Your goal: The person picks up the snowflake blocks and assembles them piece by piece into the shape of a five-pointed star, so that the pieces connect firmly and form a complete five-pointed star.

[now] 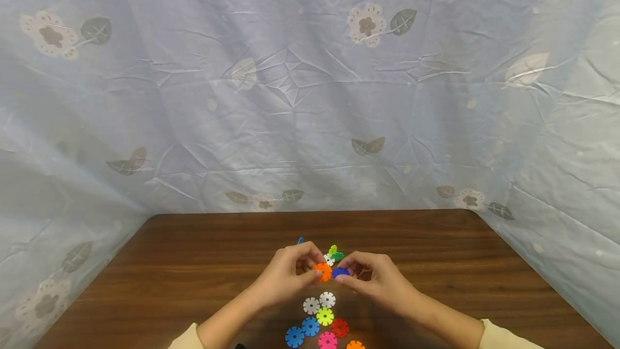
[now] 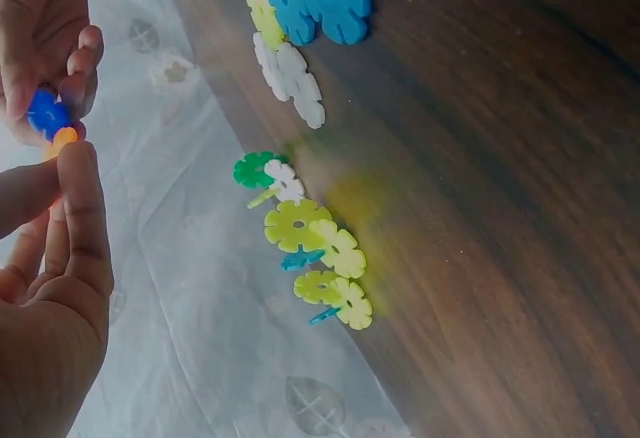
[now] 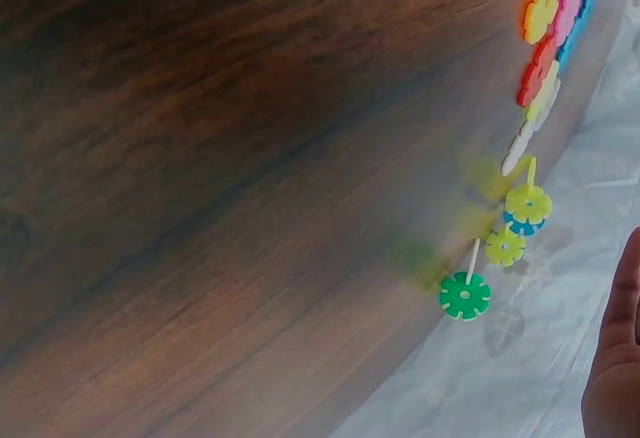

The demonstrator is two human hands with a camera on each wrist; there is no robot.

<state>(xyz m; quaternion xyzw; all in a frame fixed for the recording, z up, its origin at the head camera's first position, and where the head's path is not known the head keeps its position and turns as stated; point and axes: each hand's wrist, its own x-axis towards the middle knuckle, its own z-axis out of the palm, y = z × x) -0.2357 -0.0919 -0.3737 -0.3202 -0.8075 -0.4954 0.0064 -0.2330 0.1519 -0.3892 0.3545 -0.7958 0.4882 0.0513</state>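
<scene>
In the head view my left hand (image 1: 286,273) pinches an orange notched disc (image 1: 324,272) between thumb and fingers. My right hand (image 1: 380,279) pinches a dark blue notched disc (image 1: 340,272) right beside it. The two discs meet edge to edge above the table; whether their slots are joined cannot be made out. The left wrist view shows the blue disc (image 2: 47,113) against a bit of the orange one (image 2: 64,138) between the fingertips. Only an edge of the right hand (image 3: 615,358) appears in the right wrist view.
Behind the hands stands a joined chain of yellow, white, blue and green discs (image 2: 297,226). Nearer me, loose discs lie flat on the brown wooden table (image 1: 203,252): white (image 1: 311,306), yellow (image 1: 325,316), blue (image 1: 294,337), red (image 1: 340,327), pink (image 1: 328,340) and orange (image 1: 356,344). A patterned cloth (image 1: 290,123) hangs around the table.
</scene>
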